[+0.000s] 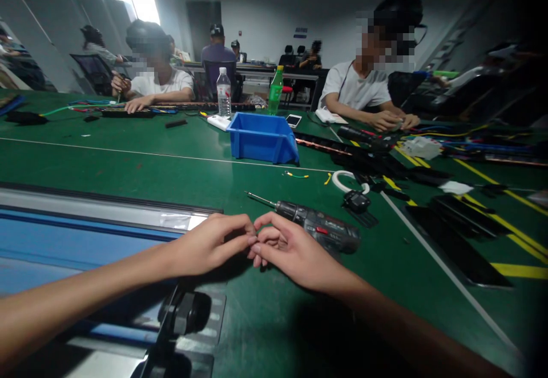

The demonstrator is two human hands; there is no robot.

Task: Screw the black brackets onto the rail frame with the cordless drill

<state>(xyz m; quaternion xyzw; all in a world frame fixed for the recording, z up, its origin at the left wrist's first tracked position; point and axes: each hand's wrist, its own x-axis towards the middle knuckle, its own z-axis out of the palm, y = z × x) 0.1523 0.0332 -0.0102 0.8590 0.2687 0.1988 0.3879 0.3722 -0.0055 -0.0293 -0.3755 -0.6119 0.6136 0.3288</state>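
My left hand (pixel 218 242) and my right hand (pixel 295 250) meet fingertip to fingertip above the green table. Both have thumb and fingers closed in a pinch, and whatever they hold, if anything, is too small or hidden to make out. Just behind my right hand lies a black and grey cordless drill (pixel 327 229), its long bit pointing left. Under my left forearm is a blue panel with a silver frame (pixel 98 202), and black fittings (pixel 188 312) stick out at its right end.
A blue bin (pixel 261 138) stands mid-table, with a clear bottle (pixel 223 93) and a green bottle (pixel 275 91) behind. Short yellow-green wires (pixel 297 176), a white ring (pixel 342 181) and dark flat parts (pixel 460 246) lie rightward. Two co-workers sit opposite, handling parts.
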